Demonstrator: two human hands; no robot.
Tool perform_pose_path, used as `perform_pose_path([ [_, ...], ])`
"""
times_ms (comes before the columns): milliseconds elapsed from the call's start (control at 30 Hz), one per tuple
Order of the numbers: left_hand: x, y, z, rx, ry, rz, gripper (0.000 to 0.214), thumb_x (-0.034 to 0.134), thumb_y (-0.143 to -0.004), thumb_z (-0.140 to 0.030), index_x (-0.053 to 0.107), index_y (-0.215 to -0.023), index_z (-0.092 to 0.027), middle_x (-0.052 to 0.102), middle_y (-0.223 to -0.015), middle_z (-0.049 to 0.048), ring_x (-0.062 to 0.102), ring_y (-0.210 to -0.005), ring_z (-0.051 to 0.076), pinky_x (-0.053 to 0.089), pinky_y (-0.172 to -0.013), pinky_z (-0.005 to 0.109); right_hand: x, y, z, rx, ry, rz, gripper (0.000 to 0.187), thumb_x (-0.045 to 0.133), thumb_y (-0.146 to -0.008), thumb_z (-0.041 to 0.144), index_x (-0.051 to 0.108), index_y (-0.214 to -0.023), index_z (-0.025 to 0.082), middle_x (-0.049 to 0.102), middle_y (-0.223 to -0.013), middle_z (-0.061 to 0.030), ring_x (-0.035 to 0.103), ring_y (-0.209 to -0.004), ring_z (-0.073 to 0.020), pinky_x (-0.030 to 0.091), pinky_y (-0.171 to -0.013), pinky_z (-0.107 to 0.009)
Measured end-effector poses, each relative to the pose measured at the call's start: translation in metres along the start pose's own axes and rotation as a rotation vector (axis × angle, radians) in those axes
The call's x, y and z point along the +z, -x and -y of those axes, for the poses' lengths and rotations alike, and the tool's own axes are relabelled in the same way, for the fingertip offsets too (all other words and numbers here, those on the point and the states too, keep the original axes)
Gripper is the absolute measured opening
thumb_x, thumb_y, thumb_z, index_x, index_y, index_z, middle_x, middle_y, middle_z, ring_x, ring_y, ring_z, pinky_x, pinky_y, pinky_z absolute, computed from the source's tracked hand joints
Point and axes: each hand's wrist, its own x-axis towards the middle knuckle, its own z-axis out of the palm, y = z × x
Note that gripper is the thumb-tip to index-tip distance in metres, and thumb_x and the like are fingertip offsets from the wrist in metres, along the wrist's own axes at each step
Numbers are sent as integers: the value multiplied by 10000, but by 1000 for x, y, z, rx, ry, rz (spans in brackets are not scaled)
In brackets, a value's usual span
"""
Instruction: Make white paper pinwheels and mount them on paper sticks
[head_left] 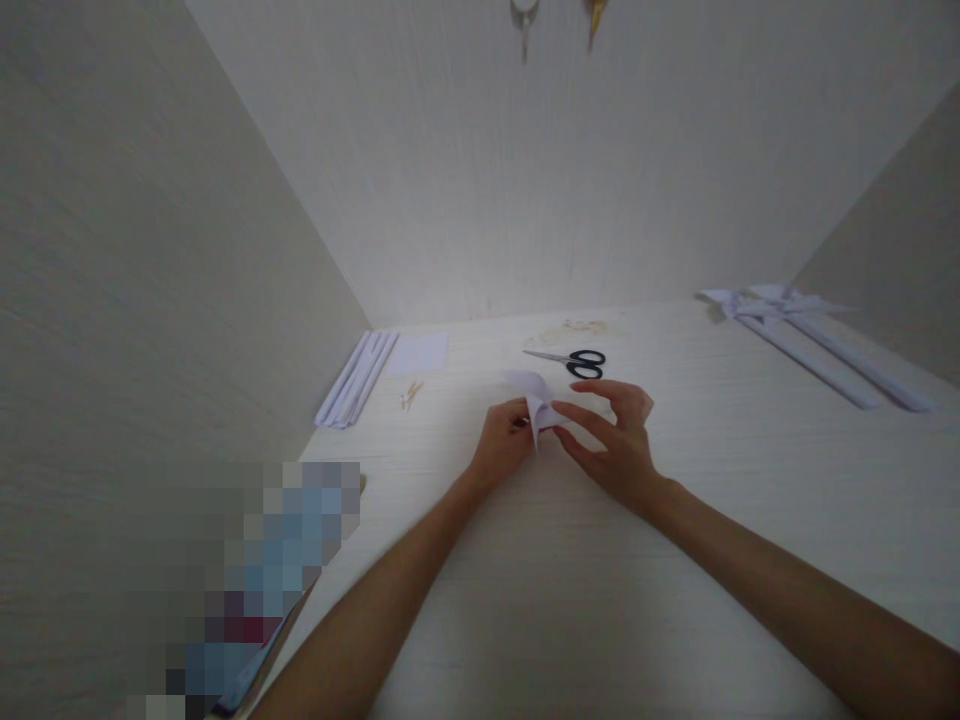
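Downward, white paper (535, 412) tapers; flap (528, 382) points left.

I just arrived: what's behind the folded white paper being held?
Past the paper, black-handled metal scissors lie on the white tabletop; whatever the paper covers can't be seen.

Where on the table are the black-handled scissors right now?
In the head view, the scissors lie right of centre, just beyond the folded paper and right hand, with small tan pieces behind them.
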Motion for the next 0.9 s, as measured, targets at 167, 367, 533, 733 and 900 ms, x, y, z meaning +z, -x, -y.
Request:
perform_pose_path([
  [167,0,1,3,-36,30,27,163,494,-659,-119,645,-597,-110,618,-636,21,526,-582,112,403,-557,216,1,1,-2,-5,-3,-6,221,618,-707,221,556,-913,268,586,-850,-25,536,-778,-182,294,-752,-385],
  [367,0,1,1,-69,81,18,180,524,-643,-191,558,-485,-113,543,-528,-3,474,-536,101,372,-525,218,1,1,-1,-19,-12,-10,150,624,-705,249,544,-833,259,593,-785,-6,538,-728,-165,288,-756,-374],
  [533,-1,1,-1,-84,88,-17,260,560,-637,-300,508,-455,-122,504,-482,-18,441,-513,93,360,-515,219,1,3,-1,-59,-23,20,177,603,-722,225,550,-885,270,587,-789,-4,529,-681,-141,308,-755,-361],
  [733,-3,1,3,-74,97,-50,297,563,-640,-334,503,-440,-124,481,-449,-25,423,-491,86,364,-510,220,1,3,0,-77,-41,-7,204,622,-706,216,563,-890,279,585,-769,-1,526,-650,-129,338,-723,-347],
  [900,-4,2,0,-62,103,-50,305,556,-648,-344,522,-442,-121,503,-449,-18,414,-459,83,379,-501,226,-1,2,2,-75,-84,2,221,617,-702,218,575,-909,286,586,-767,-2,527,-673,-137,331,-732,-356],
])
